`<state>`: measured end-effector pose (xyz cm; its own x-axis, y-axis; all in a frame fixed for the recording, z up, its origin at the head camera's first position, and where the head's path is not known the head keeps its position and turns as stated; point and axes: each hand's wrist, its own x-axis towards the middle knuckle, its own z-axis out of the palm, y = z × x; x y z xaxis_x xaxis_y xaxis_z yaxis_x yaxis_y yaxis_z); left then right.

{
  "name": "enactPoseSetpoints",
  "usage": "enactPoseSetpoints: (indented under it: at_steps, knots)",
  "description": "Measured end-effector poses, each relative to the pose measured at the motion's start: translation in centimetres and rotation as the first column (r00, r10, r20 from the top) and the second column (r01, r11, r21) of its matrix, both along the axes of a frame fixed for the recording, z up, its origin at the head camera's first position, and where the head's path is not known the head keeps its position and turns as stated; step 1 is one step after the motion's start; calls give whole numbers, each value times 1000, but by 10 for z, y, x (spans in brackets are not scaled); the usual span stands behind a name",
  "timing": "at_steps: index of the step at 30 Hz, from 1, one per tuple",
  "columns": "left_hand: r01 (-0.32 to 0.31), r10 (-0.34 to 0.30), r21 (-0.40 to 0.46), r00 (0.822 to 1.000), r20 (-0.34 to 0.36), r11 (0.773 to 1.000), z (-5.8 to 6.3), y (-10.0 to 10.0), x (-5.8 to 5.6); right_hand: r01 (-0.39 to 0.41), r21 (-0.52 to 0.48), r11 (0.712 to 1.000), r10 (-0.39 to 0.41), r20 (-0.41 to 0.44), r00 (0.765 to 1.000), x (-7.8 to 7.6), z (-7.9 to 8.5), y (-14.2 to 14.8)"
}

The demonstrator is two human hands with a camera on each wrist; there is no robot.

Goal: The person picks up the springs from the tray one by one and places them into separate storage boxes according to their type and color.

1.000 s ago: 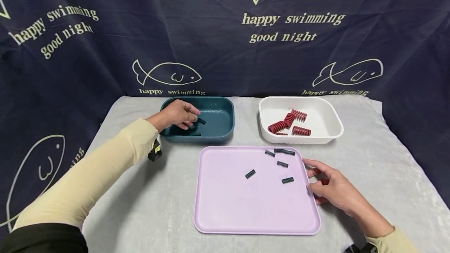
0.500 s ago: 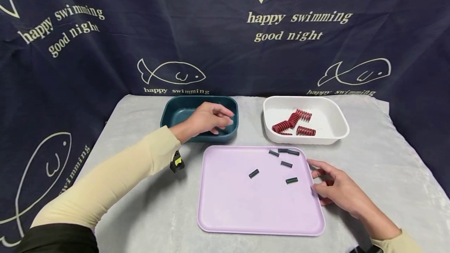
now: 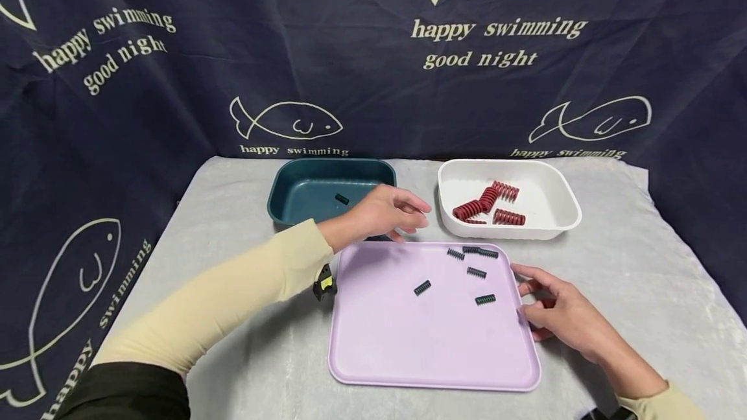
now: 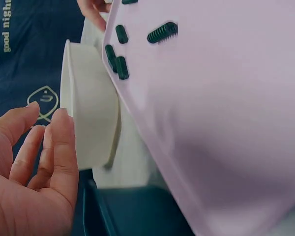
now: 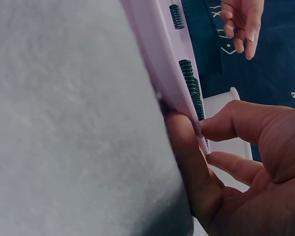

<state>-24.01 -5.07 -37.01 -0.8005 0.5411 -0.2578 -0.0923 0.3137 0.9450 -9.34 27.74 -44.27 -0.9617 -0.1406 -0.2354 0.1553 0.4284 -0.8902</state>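
Observation:
My left hand (image 3: 388,212) hovers over the front right corner of the teal bin (image 3: 292,177) and the back edge of the lilac tray (image 3: 373,355). Nothing lies between its loosely spread fingers, also seen in the left wrist view. My right hand (image 3: 563,313) holds the tray's right rim; in the right wrist view, thumb and fingers (image 5: 184,137) pinch that rim. Several small dark green compression springs lie on the tray, one spring (image 3: 422,288) near its middle and another spring (image 3: 485,299) closer to the right edge. One dark spring (image 3: 342,199) lies in the teal bin, partly hidden by my left arm.
A white bin (image 3: 548,229) with several red springs (image 3: 509,217) stands behind the tray, right of the teal bin. Grey cloth (image 3: 262,355) covers the table. A dark blue curtain (image 3: 373,83) hangs at the back and sides.
My left hand let go of a dark spring in the teal bin, then moved right and toward the tray. My right hand keeps its hold on the tray rim. The view shifted slightly.

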Motion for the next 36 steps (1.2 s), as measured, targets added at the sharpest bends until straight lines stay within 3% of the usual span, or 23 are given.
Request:
enactPoseSetpoints:
  at_steps: [7, 13, 20, 28, 32, 36]
  knots:
    - [43, -43, 8, 999, -3, 999, -12, 25, 10, 6, 3, 1000, -6, 11, 1000, 1, -1, 1]
    - [39, -39, 0, 999, 14, 999, -29, 43, 17, -3, -11, 1000, 3, 2, 1000, 1, -1, 1]
    - [22, -22, -20, 1000, -7, 1000, -48, 55, 20, -7, -18, 1000, 7, -4, 1000, 0, -1, 0]
    - [45, -46, -49, 999, -29, 998, -59, 67, 22, -4, -15, 1000, 5, 2, 1000, 1, 0, 0]
    - [46, -52, -88, 997, -62, 995, -63, 71, 24, -4, -17, 1000, 4, 0, 1000, 1, -1, 1]
    - [27, -47, -139, 988, -146, 990, -64, 76, 27, -3, -21, 1000, 3, -5, 1000, 1, -1, 1]
